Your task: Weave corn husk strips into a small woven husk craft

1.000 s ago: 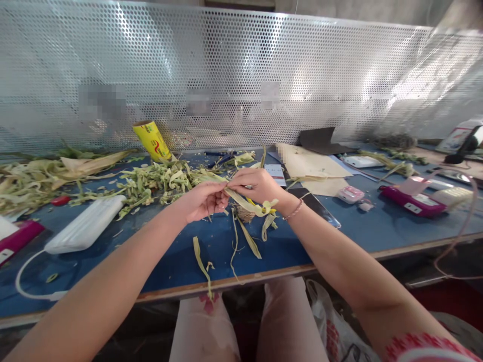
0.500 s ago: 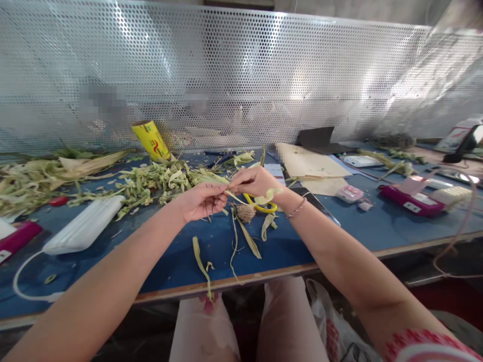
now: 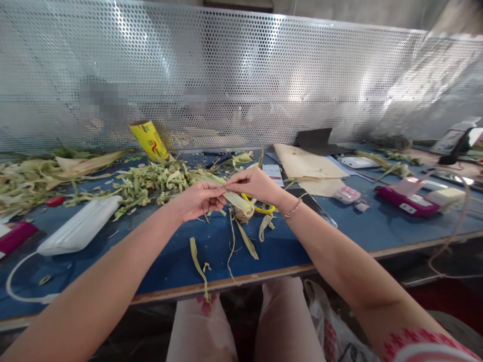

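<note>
Bright, seemingly daylight glares off the perforated silver metal screen [image 3: 241, 75]; wide-angle distortion bends the blue tabletop's [image 3: 358, 231] edges, and corners look slightly soft.

matt dry leaf strip [image 3: 236, 200], shiny perforated metal screen [image 3: 241, 75]

A yellow roll [image 3: 149, 141] is leaning beyond the left hand [image 3: 198, 200], a white box [image 3: 80, 226] is lying further left, and pink cases [image 3: 405, 201] are sitting well right on the blue worktop [image 3: 354, 231].

A blue-topped bench [image 3: 350, 236] is carrying heaps of green husk strips [image 3: 151, 183] and loose strips [image 3: 198, 256] near its front edge. A yellow roll [image 3: 149, 141], a white pack [image 3: 79, 231], brown paper [image 3: 305, 163] and pink cases [image 3: 405, 203] are lying on it too.
</note>
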The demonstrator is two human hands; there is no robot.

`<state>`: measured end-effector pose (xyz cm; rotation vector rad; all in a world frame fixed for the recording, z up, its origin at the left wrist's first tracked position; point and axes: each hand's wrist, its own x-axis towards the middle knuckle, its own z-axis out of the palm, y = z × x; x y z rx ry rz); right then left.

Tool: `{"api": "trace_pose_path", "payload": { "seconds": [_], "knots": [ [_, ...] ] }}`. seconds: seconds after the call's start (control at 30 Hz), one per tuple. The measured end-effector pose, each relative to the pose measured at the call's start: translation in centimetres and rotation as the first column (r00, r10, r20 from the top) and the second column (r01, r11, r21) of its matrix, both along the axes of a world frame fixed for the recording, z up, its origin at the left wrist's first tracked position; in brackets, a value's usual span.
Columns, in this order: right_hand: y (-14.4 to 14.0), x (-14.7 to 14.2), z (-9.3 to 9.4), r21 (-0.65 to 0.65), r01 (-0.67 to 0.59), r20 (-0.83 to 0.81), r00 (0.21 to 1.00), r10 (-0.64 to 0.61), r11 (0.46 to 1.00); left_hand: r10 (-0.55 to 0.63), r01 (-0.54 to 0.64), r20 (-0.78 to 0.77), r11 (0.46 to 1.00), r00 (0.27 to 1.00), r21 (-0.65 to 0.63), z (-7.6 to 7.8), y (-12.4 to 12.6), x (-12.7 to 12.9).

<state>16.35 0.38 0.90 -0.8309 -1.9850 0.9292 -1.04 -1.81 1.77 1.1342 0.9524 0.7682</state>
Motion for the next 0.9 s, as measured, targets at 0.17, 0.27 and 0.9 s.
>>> {"api": "trace_pose_path", "payload": {
  "seconds": [0.17, 0.27, 0.9],
  "knots": [
    [-0.14, -0.26, -0.07, 0.054, 0.01, -0.048, 0.999, -0.007, 0.998, -0.013, 0.013, 0.011, 1.0, 1.0, -0.013, -0.11, 0.23, -0.26],
    [-0.16, -0.39, -0.18, 0.062, 0.026, -0.073, 0.997, -0.021, 0.998, -0.027, 0.028, 0.035, 0.999, 0.999, -0.028, -0.17, 0.26, -0.19],
    [0.09, -0.46, -0.42, -0.047, 0.001, -0.029, 1.0, -0.003, 0.999, 0.21, 0.137, -0.454, 0.773, 0.866, 0.62, -0.23, -0.21, -0.2]
  ]
}}
